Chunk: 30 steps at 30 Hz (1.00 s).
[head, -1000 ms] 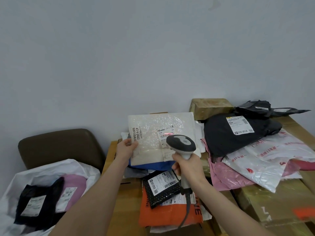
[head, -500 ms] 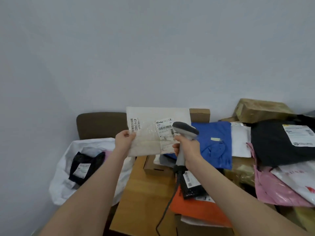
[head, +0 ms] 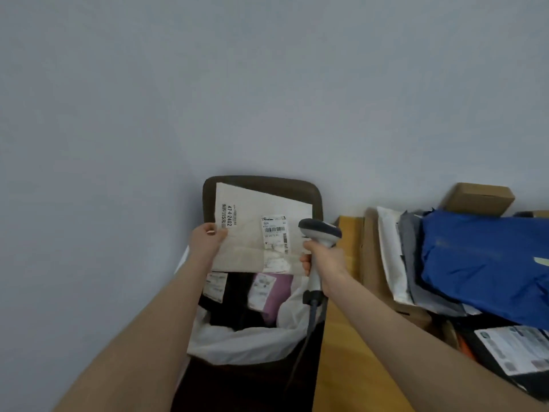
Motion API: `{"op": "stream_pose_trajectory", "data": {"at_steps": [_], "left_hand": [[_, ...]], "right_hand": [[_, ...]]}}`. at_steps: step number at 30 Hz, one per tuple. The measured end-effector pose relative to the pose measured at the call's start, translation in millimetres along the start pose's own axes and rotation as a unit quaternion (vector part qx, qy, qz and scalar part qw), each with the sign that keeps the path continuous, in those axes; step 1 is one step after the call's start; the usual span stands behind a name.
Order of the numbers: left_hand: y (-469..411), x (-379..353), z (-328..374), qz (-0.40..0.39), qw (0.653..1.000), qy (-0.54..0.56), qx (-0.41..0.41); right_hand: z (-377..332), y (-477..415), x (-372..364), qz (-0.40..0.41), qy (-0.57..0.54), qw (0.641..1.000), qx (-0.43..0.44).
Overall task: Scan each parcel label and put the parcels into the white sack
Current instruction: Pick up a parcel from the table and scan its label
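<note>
My left hand (head: 208, 240) pinches the left edge of a flat beige parcel (head: 252, 251) with a barcode label (head: 274, 234), held upright directly above the open white sack (head: 246, 343). The sack sits on a brown chair and holds a black parcel (head: 231, 307) and a pink parcel (head: 279, 295), each with a white label. My right hand (head: 325, 261) grips the handle of a grey barcode scanner (head: 319, 233), its head just right of the beige parcel's label, its cable hanging down.
A brown chair (head: 267, 185) stands against the grey wall. To the right a wooden table (head: 344, 346) carries a heap of parcels: a blue bag (head: 481, 263), a white mailer (head: 392, 254), a cardboard box (head: 478, 199) and a black parcel with a label (head: 514, 349).
The beige parcel has moved left from over the table to above the sack, with my left hand still on it. The scanner hand followed. The view swung left.
</note>
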<state>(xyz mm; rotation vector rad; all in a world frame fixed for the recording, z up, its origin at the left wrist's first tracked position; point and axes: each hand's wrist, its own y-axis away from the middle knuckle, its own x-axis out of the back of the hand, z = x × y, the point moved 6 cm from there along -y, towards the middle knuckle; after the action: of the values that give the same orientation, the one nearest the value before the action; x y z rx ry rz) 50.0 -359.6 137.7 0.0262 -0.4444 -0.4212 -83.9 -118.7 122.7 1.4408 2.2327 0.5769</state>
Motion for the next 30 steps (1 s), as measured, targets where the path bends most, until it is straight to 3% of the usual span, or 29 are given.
{"op": "stream_pose_trajectory", "data": {"at_steps": [8,15,22,24,26,28,30], "left_hand": [[-71,39,-67,-0.009,0.988,-0.137,0.075],[-102,27,-145,-0.027,0.971,-0.184,0.149],[-150,-39,-194,-0.093,0.959,-0.244,0.109],[-161,-54,-208,-0.123,0.923,-0.358,0.067],[-158,-74,-215,-0.171,0.827,-0.534,-0.042],[-144,-102,-230,-0.251,0.77,-0.573,-0.129],[-129,-127,-253,-0.341,0.742,-0.561,-0.136]], "right_hand": [[39,-47,-59,0.026,0.033,0.998,-0.053],[71,-99,-87,0.034,0.05,0.993,-0.096],[116,-155,-106,0.069,0.038,0.987,-0.143],[131,-170,-112,0.082,0.033,0.984,-0.153],[144,-179,-118,0.09,0.034,0.983,-0.158],[155,-182,-124,0.092,0.038,0.981,-0.167],[163,-182,-128,0.095,0.032,0.98,-0.174]]}}
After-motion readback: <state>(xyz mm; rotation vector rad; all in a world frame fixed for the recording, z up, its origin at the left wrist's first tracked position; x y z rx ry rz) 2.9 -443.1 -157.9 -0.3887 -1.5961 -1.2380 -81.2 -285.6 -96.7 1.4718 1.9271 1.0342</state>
